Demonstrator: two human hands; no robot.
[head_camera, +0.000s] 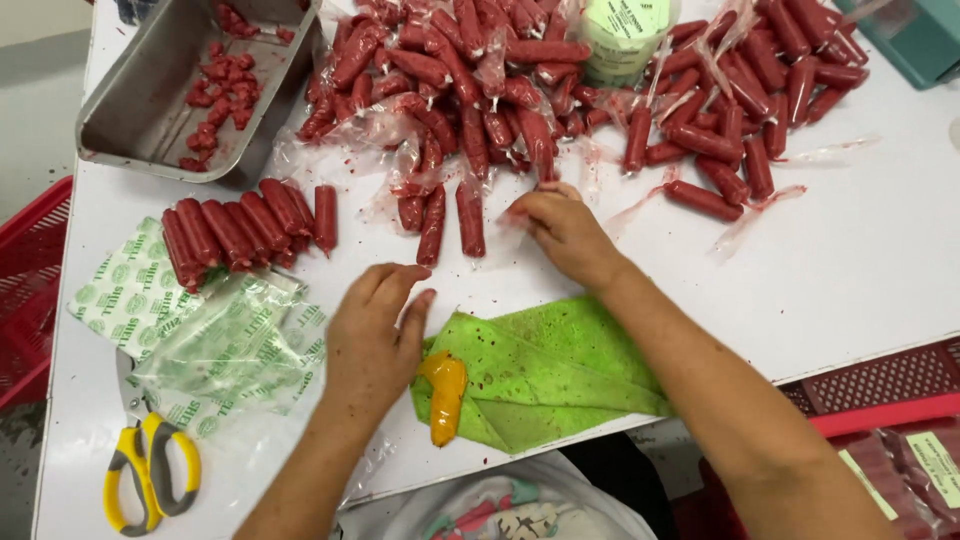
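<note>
Covering white table (860, 270), red sausages (470, 80), left hand (375, 335) grip released, right hand (560, 225) pinching wrapper.

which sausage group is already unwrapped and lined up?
The neat row of bare sausages left of the left hand, below the metal tray; other piles are jumbled in plastic.

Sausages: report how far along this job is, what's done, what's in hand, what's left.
Done: a neat row of peeled sausages lies at the left, and the metal tray holds red scraps. In hand: the right hand touches a wrapped sausage at the pile's edge; the left hand rests open on the table, holding nothing. Left: by far the larger share, a big pile in clear wrap.
</note>
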